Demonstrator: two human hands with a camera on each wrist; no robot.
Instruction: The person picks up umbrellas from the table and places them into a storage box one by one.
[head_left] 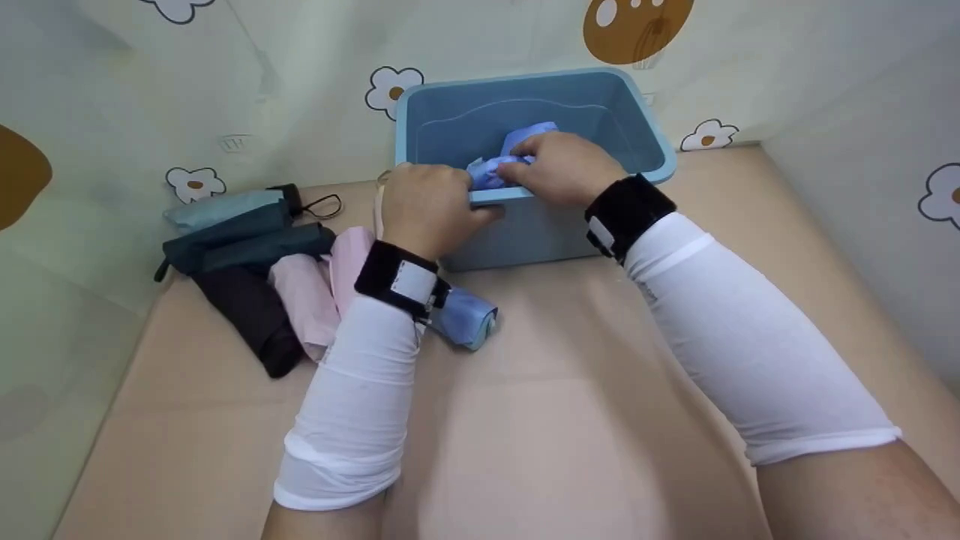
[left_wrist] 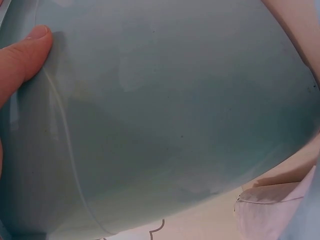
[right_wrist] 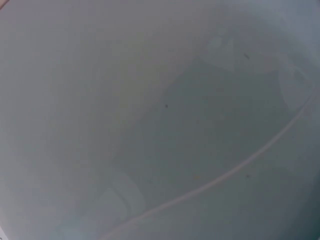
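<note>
A blue-grey plastic bin [head_left: 540,236] stands against the far wall covering. My left hand [head_left: 427,202] grips its near rim at the left, thumb pointing right along the outer face. In the left wrist view that thumb [left_wrist: 25,62] presses on the bin wall [left_wrist: 175,115]. My right hand [head_left: 566,166] reaches over the near rim and pinches a blue folded umbrella [head_left: 491,171] inside the bin. More blue fabric [head_left: 529,135] shows just beyond the fingers. Only bin wall [right_wrist: 210,130] fills the right wrist view, with that hand's fingers out of frame.
Left of the bin lie several folded umbrellas: light teal [head_left: 225,210] with a wrist loop, dark teal [head_left: 225,240], black [head_left: 247,319] and pink [head_left: 304,300]. A blue folded umbrella [head_left: 469,319] lies by my left wrist. Flower-printed covering [head_left: 300,90] rises behind the table [head_left: 525,435].
</note>
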